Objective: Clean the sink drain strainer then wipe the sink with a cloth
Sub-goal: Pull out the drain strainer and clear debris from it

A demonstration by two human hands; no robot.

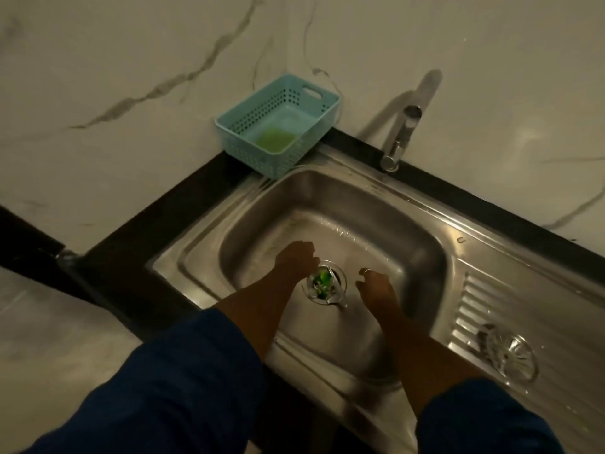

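A person in dark blue sleeves (183,381) leans over a kitchen corner lined with white, grey-veined marble wall panels (114,60). At left, a black stone countertop (137,244) frames the basin. On its back corner sits a light blue perforated plastic basket (242,139); a flat green cloth (276,139) lies in the bottom, too blurred to make out further.

Both bare forearms reach down into the rectangular stainless steel sink (360,198). The left hand (296,262) is at the upper-left edge of the round metal drain strainer (322,283), its fingers curled. Whether they pinch the rim cannot be told. The strainer sits in the drain at the middle of the basin floor, with green scraps caught in it. Just to its right, apart from it, the right hand (373,285) hovers with fingers loosely curled around nothing, a ring (367,271) on one finger.

Behind the basin, a chrome faucet (397,142) rises from the sink's rear edge. At right, on the ridged steel drainboard (474,306), lies a round spoked metal drain cover (509,353).
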